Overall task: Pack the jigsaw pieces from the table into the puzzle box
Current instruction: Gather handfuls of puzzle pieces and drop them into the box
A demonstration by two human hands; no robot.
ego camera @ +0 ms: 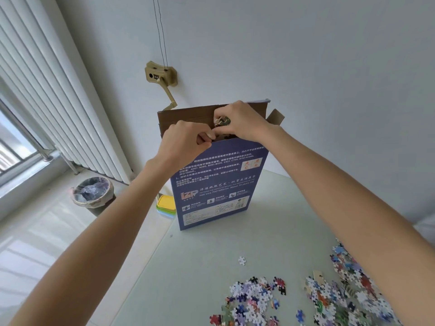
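While the tall blue cardboard puzzle box [219, 184] stood upright on the pale, smooth table [211, 267], knobbly jigsaw pieces [306, 300] lay scattered near it. Your left hand [186, 142] gripped its front edge, and your right hand [240, 121] pinched pieces above its opening.

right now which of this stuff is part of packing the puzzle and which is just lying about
Part of the job:
- tall blue cardboard puzzle box, upright, top flaps open
- loose multicoloured jigsaw pieces on the pale table
- few pieces in the right hand at the box mouth
- left hand gripping the front edge of the box

Just lying about:
- stack of small coloured plastic lids
- lined round bin on the floor
- brass wall crank
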